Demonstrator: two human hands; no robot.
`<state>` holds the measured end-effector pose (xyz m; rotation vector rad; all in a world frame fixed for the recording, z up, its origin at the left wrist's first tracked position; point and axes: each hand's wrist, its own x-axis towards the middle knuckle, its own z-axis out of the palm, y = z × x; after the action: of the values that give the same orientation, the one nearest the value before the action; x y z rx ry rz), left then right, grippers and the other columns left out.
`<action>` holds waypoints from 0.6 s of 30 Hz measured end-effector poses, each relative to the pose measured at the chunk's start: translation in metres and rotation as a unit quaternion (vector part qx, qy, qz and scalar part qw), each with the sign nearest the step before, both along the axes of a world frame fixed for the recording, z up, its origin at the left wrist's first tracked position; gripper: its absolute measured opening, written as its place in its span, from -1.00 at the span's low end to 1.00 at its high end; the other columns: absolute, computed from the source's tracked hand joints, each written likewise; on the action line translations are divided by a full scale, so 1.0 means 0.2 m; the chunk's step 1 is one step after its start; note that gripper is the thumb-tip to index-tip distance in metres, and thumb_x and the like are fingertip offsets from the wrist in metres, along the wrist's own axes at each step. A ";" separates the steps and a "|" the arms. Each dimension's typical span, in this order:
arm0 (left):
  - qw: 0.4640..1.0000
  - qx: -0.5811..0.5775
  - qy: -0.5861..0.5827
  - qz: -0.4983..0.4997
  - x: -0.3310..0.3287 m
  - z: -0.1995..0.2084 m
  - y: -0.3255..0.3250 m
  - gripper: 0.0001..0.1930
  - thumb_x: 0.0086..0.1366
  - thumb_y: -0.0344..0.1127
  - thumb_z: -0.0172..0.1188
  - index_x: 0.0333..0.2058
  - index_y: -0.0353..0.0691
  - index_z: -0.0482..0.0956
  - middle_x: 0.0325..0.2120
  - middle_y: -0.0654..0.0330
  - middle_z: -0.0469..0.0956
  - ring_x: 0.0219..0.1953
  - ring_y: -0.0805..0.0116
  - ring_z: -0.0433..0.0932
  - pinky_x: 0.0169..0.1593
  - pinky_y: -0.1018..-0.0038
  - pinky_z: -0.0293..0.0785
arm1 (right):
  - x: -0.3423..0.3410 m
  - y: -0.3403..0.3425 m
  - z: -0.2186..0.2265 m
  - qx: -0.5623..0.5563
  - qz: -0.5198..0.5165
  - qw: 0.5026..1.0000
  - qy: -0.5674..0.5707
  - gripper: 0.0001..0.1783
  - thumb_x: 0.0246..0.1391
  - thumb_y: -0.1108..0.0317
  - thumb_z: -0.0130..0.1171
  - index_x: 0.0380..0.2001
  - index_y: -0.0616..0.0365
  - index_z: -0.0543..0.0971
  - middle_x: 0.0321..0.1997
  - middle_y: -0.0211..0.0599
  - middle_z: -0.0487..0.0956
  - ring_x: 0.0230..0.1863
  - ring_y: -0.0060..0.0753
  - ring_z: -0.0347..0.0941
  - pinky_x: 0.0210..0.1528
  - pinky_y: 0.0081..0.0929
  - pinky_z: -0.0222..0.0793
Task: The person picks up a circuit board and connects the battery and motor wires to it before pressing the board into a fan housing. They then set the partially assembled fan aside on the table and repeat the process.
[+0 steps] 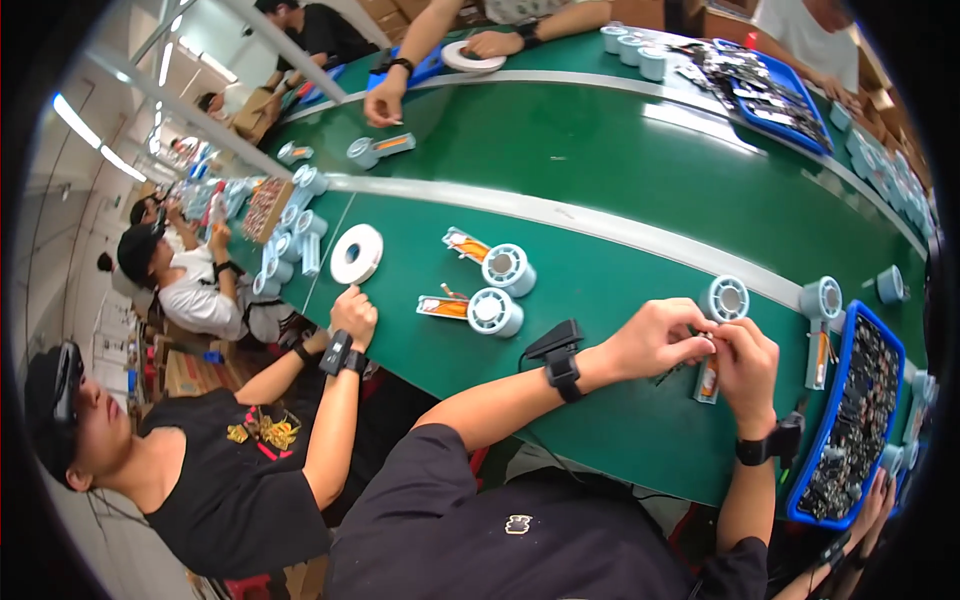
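My left hand (655, 338) and my right hand (748, 365) meet with fingertips pinched together. Whatever is between them is too small to make out, though a bit of something pale or reddish shows there. Right under my fingers lies a light-blue handheld fan (725, 296), its round head facing up. Its handle (706, 382) is uncovered, with an orange strip inside, and my hands partly hide it. To the right lies a similar fan (820, 298) with its handle uncovered. Two more fan bodies (508, 268) (494, 312) rest to the left.
A blue tray (797, 500) of small dark parts stands at my right. White tape rolls (357, 254) lie on the green bench (420, 220). A co-worker sits at left; another person's hands (388, 100) work across the belt. Fan parts crowd the far left.
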<state>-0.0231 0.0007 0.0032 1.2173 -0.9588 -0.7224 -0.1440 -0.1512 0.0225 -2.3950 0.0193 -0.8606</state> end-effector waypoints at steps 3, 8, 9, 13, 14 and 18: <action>0.997 0.027 0.066 -0.003 0.02 -0.02 0.02 -0.85 0.37 -0.47 0.28 -0.17 -0.44 0.60 -0.28 0.11 0.65 -0.30 0.39 0.72 -0.23 0.52 0.68 | 0.02 -0.05 -0.02 0.062 0.012 0.998 0.014 -0.84 -0.05 0.62 0.35 -0.41 0.20 0.57 -0.50 -0.28 0.55 -0.57 -0.32 0.46 -0.51 -0.42 0.32; 0.998 -0.053 -0.016 -0.026 0.03 -0.08 -0.11 -0.87 0.34 -0.48 0.28 -0.23 -0.42 0.55 -0.35 0.06 0.65 -0.32 0.38 0.73 -0.26 0.50 0.66 | -0.09 -0.20 -0.18 0.111 -0.034 0.992 0.056 -0.83 0.04 0.62 0.32 -0.35 0.22 0.52 -0.52 -0.37 0.42 -0.55 -0.53 0.28 -0.48 -0.53 0.22; 0.999 -0.034 0.014 -0.040 0.01 -0.10 -0.11 -0.88 0.33 -0.48 0.29 -0.24 -0.42 0.56 -0.35 0.07 0.65 -0.32 0.39 0.73 -0.28 0.51 0.66 | -0.05 -0.18 -0.19 0.116 -0.019 0.992 0.051 -0.83 0.04 0.62 0.32 -0.35 0.22 0.52 -0.52 -0.37 0.42 -0.55 -0.53 0.28 -0.48 -0.53 0.22; 0.999 0.021 0.009 -0.029 -0.02 -0.03 -0.03 -0.88 0.31 -0.46 0.31 -0.25 -0.39 0.60 -0.36 0.07 0.65 -0.32 0.36 0.73 -0.29 0.46 0.63 | -0.08 -0.13 -0.11 0.061 -0.016 0.995 0.072 -0.86 0.09 0.61 0.30 -0.36 0.22 0.52 -0.51 -0.35 0.41 -0.55 -0.52 0.29 -0.49 -0.53 0.21; 0.999 0.037 -0.008 -0.031 -0.02 -0.01 -0.03 -0.88 0.30 -0.45 0.32 -0.25 -0.38 0.62 -0.35 0.06 0.65 -0.32 0.34 0.73 -0.29 0.43 0.62 | -0.07 -0.12 -0.10 0.067 0.005 0.996 0.065 -0.87 0.10 0.59 0.30 -0.36 0.23 0.52 -0.51 -0.33 0.41 -0.55 -0.51 0.30 -0.50 -0.50 0.21; 0.948 -0.021 -0.293 0.125 -0.01 0.13 0.03 -0.79 0.23 -0.34 0.36 -0.18 -0.25 0.67 -0.29 -0.01 0.65 -0.22 0.00 0.63 -0.14 0.24 0.56 | -0.03 -0.07 -0.04 0.016 0.049 0.998 0.030 -0.90 0.05 0.58 0.28 -0.33 0.22 0.60 -0.47 -0.17 0.47 -0.53 -0.16 0.43 -0.50 -0.31 0.28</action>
<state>-0.0244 0.0068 0.0287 1.5200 -1.2606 -0.1278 -0.1491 -0.1657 0.0138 -2.3694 -0.0591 -0.7390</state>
